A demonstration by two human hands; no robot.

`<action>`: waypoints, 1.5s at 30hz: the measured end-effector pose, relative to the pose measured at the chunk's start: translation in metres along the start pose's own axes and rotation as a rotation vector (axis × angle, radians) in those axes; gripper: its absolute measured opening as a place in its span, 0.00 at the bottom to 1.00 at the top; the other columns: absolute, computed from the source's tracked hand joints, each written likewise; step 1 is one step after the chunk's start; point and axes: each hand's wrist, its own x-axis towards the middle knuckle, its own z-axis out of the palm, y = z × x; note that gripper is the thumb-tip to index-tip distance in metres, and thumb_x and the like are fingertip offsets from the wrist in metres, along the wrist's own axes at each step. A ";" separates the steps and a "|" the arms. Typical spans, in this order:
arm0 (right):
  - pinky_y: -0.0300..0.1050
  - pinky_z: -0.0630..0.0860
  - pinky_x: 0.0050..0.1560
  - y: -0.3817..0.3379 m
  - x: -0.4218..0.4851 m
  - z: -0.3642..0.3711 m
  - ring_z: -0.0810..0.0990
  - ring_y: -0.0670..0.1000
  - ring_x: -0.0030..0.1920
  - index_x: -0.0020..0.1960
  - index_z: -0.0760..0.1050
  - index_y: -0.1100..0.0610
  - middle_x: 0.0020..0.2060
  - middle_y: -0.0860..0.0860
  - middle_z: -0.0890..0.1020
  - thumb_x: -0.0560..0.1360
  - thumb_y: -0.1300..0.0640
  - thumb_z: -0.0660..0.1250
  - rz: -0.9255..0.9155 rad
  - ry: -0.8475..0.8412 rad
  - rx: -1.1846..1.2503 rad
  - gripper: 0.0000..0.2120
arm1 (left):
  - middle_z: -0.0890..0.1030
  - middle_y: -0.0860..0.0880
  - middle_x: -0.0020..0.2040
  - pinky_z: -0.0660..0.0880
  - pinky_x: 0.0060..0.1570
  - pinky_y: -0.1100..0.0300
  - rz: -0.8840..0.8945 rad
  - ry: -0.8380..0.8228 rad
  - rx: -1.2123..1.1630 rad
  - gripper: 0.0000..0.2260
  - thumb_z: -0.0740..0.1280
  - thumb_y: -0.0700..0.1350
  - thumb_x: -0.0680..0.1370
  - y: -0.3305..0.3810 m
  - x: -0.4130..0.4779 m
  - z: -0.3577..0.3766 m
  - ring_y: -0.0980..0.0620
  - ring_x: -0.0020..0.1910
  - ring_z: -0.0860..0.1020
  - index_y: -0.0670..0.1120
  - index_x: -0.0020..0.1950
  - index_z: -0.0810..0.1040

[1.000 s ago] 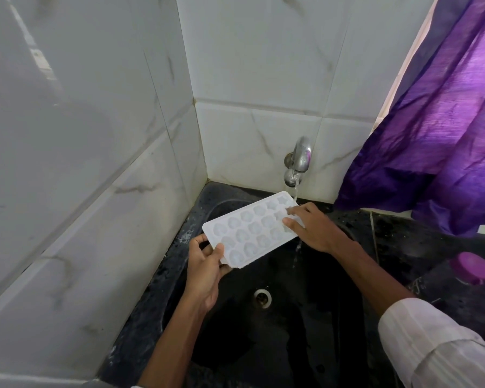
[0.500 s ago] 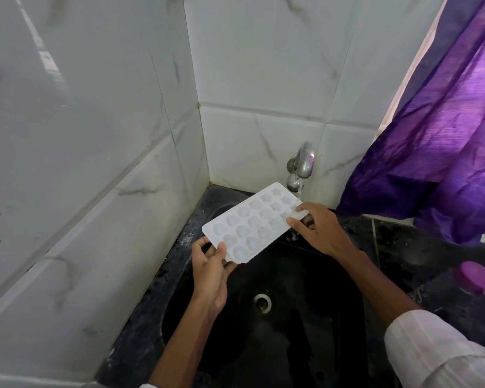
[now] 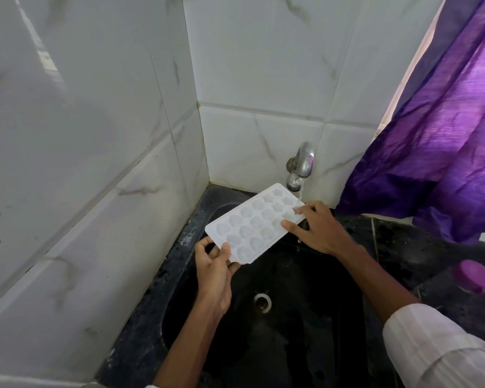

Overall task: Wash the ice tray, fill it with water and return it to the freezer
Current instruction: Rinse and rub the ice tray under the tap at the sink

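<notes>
White marble-look tiled walls (image 3: 95, 135) meet in a corner; purple curtain (image 3: 445, 121) right.

Me w/ the white ice tray (image 3: 252, 222) under the tap (image 3: 301, 166), over the black sink (image 3: 179, 317).
My L hand (image 3: 214, 273) grips the near corner, thumb on top, fingers curled under. My R hand (image 3: 317, 231) holds the far end, thumb and a fingertip on the top side. The tray is tilted, far end up by the tap. A thin bit of water (image 3: 299, 195) runs down onto that far corner. Drain (image 3: 263, 302) is right below. White tile wall (image 3: 95, 135) on the left & back, purple curtain (image 3: 445, 135) on the right, a purple lid (image 3: 473, 275) near my white sleeve (image 3: 437, 351).
</notes>
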 end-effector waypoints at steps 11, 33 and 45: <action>0.55 0.72 0.65 0.003 -0.005 0.001 0.67 0.50 0.68 0.67 0.72 0.49 0.65 0.48 0.68 0.71 0.27 0.59 -0.001 0.004 -0.066 0.34 | 0.83 0.46 0.59 0.81 0.52 0.47 0.000 0.020 0.026 0.12 0.61 0.34 0.83 -0.005 -0.002 -0.004 0.46 0.58 0.82 0.45 0.64 0.68; 0.61 0.68 0.68 0.005 -0.013 0.010 0.62 0.53 0.71 0.72 0.68 0.46 0.71 0.50 0.65 0.75 0.30 0.57 0.060 -0.052 -0.059 0.31 | 0.84 0.48 0.56 0.81 0.50 0.50 0.006 0.017 0.028 0.14 0.61 0.34 0.83 -0.010 -0.006 -0.002 0.46 0.58 0.82 0.45 0.67 0.67; 0.59 0.70 0.68 0.009 -0.014 0.012 0.65 0.51 0.71 0.69 0.71 0.49 0.69 0.49 0.67 0.75 0.31 0.61 0.047 -0.029 0.005 0.31 | 0.83 0.47 0.57 0.81 0.52 0.49 0.010 0.012 0.038 0.13 0.61 0.34 0.83 -0.012 -0.008 -0.001 0.47 0.57 0.82 0.45 0.65 0.67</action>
